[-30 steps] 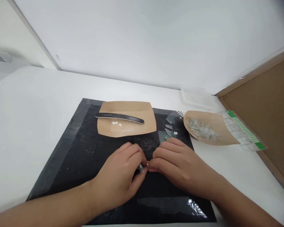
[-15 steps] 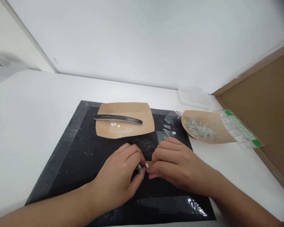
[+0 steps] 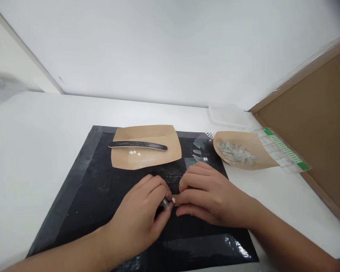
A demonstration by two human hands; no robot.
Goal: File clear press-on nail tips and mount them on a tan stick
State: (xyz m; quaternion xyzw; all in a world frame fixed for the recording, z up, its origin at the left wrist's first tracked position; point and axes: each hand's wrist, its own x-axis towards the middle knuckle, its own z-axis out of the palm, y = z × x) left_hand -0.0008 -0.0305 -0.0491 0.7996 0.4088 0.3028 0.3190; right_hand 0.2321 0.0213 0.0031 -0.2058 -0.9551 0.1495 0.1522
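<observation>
My left hand (image 3: pixel 147 207) is closed, with a small clear, greyish piece (image 3: pixel 165 204) pinched between thumb and fingers. Facing it, my right hand (image 3: pixel 212 196) has its fingers bent and drawn together at the tips. A tiny white oval piece (image 3: pixel 173 200) shows in the narrow gap between both sets of fingertips, touching or almost touching the right ones; which hand bears it I cannot tell. Behind it, a bit of brown strip (image 3: pixel 175 196) is partly covered by the fingers. Both hands are just above the black mat (image 3: pixel 102 204).
Beyond the hands a brown paper tray (image 3: pixel 147 132) bears a black nail file (image 3: pixel 138 145) and small white bits (image 3: pixel 134 152). Clear false nail tips (image 3: pixel 197 152) lie on the mat. At right are a brown tray (image 3: pixel 263 151) of clear tips, a green-edged clear sheet (image 3: pixel 286 149) and a clear lid (image 3: pixel 229 116).
The view has shifted slightly. My right thumb sits a little apart from its fingers, and the white piece appears tilted differently. My left hand keeps its hold on the clear piece.
</observation>
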